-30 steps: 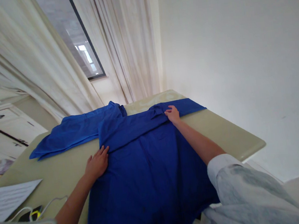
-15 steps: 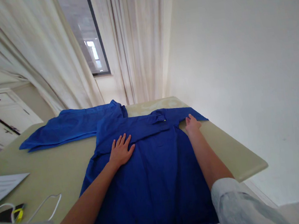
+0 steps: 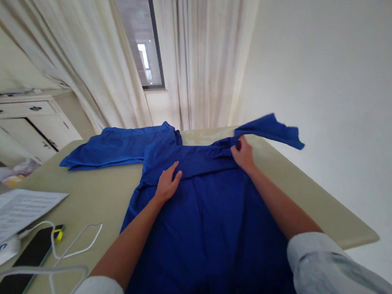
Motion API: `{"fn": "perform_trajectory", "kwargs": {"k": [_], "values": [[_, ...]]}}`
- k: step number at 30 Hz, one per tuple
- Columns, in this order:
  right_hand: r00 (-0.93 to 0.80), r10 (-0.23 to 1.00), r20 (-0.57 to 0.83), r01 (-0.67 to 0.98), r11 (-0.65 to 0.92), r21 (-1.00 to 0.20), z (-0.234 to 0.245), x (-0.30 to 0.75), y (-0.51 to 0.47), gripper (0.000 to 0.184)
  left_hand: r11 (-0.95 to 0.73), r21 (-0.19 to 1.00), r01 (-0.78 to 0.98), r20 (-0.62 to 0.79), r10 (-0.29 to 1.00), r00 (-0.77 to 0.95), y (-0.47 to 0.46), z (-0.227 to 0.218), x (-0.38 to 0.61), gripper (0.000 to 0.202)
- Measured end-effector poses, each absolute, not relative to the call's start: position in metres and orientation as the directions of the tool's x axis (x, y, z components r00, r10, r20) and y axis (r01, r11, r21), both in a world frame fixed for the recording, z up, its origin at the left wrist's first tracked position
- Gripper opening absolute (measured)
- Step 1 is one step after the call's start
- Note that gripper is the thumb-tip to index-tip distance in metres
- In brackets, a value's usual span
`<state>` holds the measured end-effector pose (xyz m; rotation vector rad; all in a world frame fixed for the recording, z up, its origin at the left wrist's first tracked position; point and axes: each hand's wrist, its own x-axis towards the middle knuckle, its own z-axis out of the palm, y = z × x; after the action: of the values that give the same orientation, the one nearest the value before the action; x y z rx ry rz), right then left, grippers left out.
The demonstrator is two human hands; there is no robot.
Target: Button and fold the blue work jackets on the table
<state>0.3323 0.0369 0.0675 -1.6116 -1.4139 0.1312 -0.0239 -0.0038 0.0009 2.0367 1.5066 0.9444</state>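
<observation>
On the pale table [image 3: 93,206] before me, the blue shirt [image 3: 204,221] runs lengthwise away from my body, my left hand [image 3: 167,184] lying open and flat on its upper part, my right hand [image 3: 243,154] pinching the lifted right sleeve [image 3: 268,129].

A room in a home is shown. A pale desk [image 3: 92,201] is set against a window [image 3: 141,35], which is flanked by long cream curtains [image 3: 202,52]. Left of the window, a white cabinet [image 3: 23,122] with drawers and dark handles is seen. On the desk, well below the window, a blue shirt [image 3: 204,221], a phone [image 3: 21,266], a white cable [image 3: 75,241] and a printed sheet [image 3: 9,215] are laid out.
</observation>
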Motion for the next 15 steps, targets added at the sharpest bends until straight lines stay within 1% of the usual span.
{"fn": "perform_trajectory", "kwargs": {"k": [1,2,3,4,5,6,7,8,9,11,13,15], "values": [[0.044,0.9,0.433,0.828,0.21,-0.52,0.063,0.314,0.028,0.044,-0.266,0.82,0.508,0.259,0.962,0.085,-0.002,0.004,-0.029,0.069],[-0.193,0.93,0.312,0.88,0.305,-0.365,0.057,0.298,0.019,0.048,-0.204,0.922,0.33,0.217,0.976,-0.003,0.0,0.009,-0.034,0.073],[-0.351,0.919,0.179,0.886,0.387,-0.253,0.051,0.285,0.01,0.052,-0.134,0.982,0.135,0.144,0.987,-0.067,0.001,0.014,-0.04,0.079],[-0.436,0.897,0.074,0.879,0.442,-0.179,0.046,0.276,0.003,0.057,-0.062,0.997,-0.05,0.057,0.994,-0.094,0.002,0.019,-0.046,0.086],[-0.47,0.882,0.013,0.874,0.468,-0.135,0.041,0.27,-0.004,0.06,0.007,0.978,-0.207,-0.027,0.996,-0.089,0.002,0.025,-0.051,0.093],[-0.474,0.881,-0.005,0.876,0.47,-0.111,0.037,0.267,-0.008,0.063,0.069,0.942,-0.328,-0.094,0.994,-0.062,0.002,0.03,-0.056,0.1],[-0.461,0.887,0.005,0.883,0.459,-0.1,0.034,0.266,-0.012,0.064,0.123,0.905,-0.408,-0.149,0.988,-0.032,0.003,0.034,-0.06,0.104],[-0.445,0.895,0.024,0.89,0.445,-0.095,0.032,0.267,-0.014,0.065,0.175,0.878,-0.446,-0.204,0.979,-0.018,0.005,0.037,-0.063,0.105],[-0.436,0.899,0.037,0.895,0.438,-0.09,0.031,0.268,-0.016,0.065,0.221,0.869,-0.444,-0.263,0.964,-0.035,0.008,0.039,-0.064,0.101],[-0.435,0.9,0.038,0.897,0.436,-0.074,0.032,0.271,-0.02,0.063,0.288,0.882,-0.373,-0.359,0.924,-0.135,0.018,0.043,-0.062,0.083],[-0.447,0.894,0.029,0.89,0.447,-0.083,0.034,0.272,-0.023,0.061,0.304,0.908,-0.29,-0.377,0.893,-0.245,0.033,0.047,-0.058,0.064],[-0.453,0.89,0.043,0.878,0.454,-0.15,0.034,0.277,-0.027,0.061,0.267,0.935,-0.233,-0.328,0.901,-0.285,0.047,0.053,-0.057,0.054]]}}
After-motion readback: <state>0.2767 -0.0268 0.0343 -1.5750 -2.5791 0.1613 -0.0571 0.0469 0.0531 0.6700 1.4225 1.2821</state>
